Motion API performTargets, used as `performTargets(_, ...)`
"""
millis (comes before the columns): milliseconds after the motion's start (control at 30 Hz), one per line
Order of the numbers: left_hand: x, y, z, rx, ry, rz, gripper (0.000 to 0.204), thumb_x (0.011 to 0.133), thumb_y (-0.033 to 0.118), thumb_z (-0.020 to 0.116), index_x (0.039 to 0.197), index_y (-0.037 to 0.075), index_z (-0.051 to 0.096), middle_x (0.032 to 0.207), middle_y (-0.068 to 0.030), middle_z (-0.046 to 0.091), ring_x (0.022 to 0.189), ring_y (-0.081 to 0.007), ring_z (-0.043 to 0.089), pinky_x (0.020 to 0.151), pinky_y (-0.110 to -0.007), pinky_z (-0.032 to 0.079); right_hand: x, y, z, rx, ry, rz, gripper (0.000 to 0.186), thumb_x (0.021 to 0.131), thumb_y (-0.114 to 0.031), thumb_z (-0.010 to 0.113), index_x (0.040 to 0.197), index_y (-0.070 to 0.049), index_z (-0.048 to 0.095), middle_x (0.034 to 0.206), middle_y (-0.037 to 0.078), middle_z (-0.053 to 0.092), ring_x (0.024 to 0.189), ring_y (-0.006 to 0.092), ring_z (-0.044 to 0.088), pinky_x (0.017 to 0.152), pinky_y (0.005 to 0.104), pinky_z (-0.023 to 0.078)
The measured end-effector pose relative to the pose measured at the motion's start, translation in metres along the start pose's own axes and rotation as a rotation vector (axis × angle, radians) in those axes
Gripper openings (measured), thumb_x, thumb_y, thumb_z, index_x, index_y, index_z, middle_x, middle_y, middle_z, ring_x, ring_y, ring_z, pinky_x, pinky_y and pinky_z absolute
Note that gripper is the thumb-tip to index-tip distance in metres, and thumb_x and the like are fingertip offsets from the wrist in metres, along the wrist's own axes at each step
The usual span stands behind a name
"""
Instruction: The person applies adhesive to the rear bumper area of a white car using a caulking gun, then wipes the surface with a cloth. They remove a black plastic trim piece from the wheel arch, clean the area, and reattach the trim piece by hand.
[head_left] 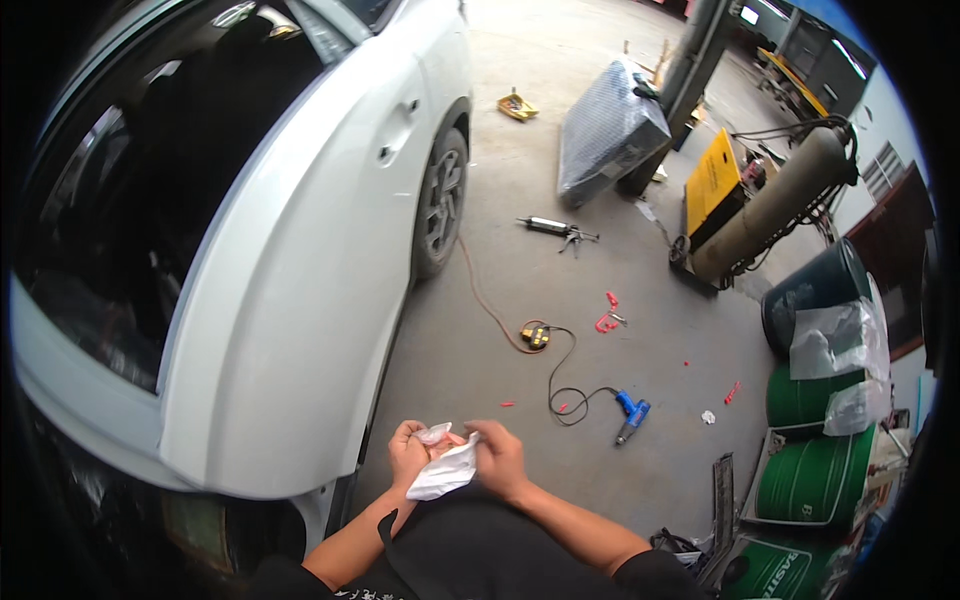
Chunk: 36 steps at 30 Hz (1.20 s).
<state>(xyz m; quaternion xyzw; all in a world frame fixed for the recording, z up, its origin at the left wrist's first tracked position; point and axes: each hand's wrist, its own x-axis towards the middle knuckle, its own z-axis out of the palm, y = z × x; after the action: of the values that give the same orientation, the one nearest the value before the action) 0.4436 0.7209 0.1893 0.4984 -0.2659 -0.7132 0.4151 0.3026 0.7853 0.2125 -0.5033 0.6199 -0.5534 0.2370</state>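
Close in front of my body, both hands are on a crumpled white tissue (pixel 443 474), or thin cloth, that hangs down between them. My left hand (pixel 406 452) is closed on one side of it, and a white bit sticks up above those fingers. At the other edge, my right hand (pixel 499 459) pinches the sheet with bent fingers. Folds of the white sheet partly cover the left fingers. Just left of my hands stands a white car (pixel 290 290) with a dark window opening.
On the floor lie a blue heat gun (pixel 631 416) with its cord, a yellow-black plug block (pixel 536 337), a caulking gun (pixel 556 230) and red scraps (pixel 607 322). Green drums (pixel 815 480) line the right side. A gas cylinder (pixel 775 205) leans by a yellow machine (pixel 713 185).
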Motion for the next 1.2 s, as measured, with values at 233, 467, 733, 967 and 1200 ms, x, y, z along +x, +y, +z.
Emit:
performTargets(233, 0.247, -0.084, 0.066, 0.008, -0.051, -0.1, 0.026, 0.099, 0.02, 0.049, 0.111, -0.003, 0.053, 0.096, -0.018, 0.067, 0.073, -0.0228, 0.067, 0.062, -0.034, 0.057, 0.078, 0.102, -0.101, 0.209, 0.303, 0.73, 0.018, 0.084, -0.003, 0.048, 0.089, 0.003, 0.064, 0.079, 0.005, 0.06, 0.076, 0.0122, 0.053, 0.069, 0.0281, 0.045)
performTargets(467, 0.418, -0.117, 0.341, 0.683, -0.504, 0.038, 0.06, 0.096, 0.04, 0.054, 0.137, -0.001, 0.042, 0.127, -0.0168, 0.056, 0.115, -0.0185, 0.056, 0.087, -0.036, 0.051, 0.262, 0.16, -0.148, 0.124, 0.711, 0.552, 0.021, 0.095, -0.016, 0.054, 0.102, 0.003, 0.05, 0.09, 0.006, 0.056, 0.081, 0.0125, 0.051, 0.07, 0.0299, 0.045)
performTargets(733, 0.447, 0.086, 0.38, 0.535, -0.855, -0.319, 0.044, 0.097, 0.029, 0.054, 0.132, 0.003, 0.05, 0.117, -0.0076, 0.06, 0.097, -0.0153, 0.059, 0.072, -0.029, 0.052, 0.462, 0.207, -0.122, 0.23, 0.545, 0.448, 0.02, 0.097, -0.016, 0.053, 0.107, 0.002, 0.053, 0.092, 0.007, 0.061, 0.081, 0.011, 0.056, 0.07, 0.0271, 0.047)
performTargets(967, 0.537, 0.105, 0.358, 0.294, -0.312, -0.203, 0.029, 0.094, 0.012, 0.057, 0.12, 0.001, 0.059, 0.103, -0.0038, 0.066, 0.084, -0.0106, 0.061, 0.066, -0.025, 0.05, 0.597, 0.276, -0.07, -0.462, 0.025, 0.165, 0.032, 0.086, -0.017, 0.064, 0.112, 0.002, 0.06, 0.08, 0.014, 0.06, 0.071, 0.0274, 0.061, 0.07, 0.034, 0.049)
performTargets(1200, 0.6, 0.105, 0.39, 0.11, -0.091, -0.098, 0.023, 0.092, 0.006, 0.053, 0.113, 0.0, 0.061, 0.1, -0.0062, 0.065, 0.084, -0.0135, 0.063, 0.068, -0.026, 0.051, 0.725, 0.328, -0.058, -0.087, -0.622, -0.044, 0.027, 0.09, -0.018, 0.063, 0.106, 0.003, 0.062, 0.079, 0.016, 0.065, 0.067, 0.0241, 0.063, 0.061, 0.0344, 0.05)
